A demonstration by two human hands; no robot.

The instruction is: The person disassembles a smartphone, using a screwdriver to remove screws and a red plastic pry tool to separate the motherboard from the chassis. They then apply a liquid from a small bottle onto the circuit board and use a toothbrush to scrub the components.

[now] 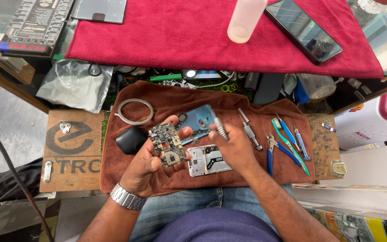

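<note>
Left hand (151, 166) cradles the phone circuit board (169, 144) flat on palm, fingers curled round its edges. Right hand (234, 148) pinches a silver screwdriver (221, 129), tip toward the board. Best kept steady, edge-held, over the brown cloth (247, 105). Wooden board (72, 150) with black stencilled lettering at 9 o'clock; white-and-red box (372, 123) at 3.

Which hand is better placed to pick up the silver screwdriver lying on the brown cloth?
Right, probably. The right hand sits beside the silver screwdriver, though it holds a small metal tool. The left hand holds the green circuit board.
</note>
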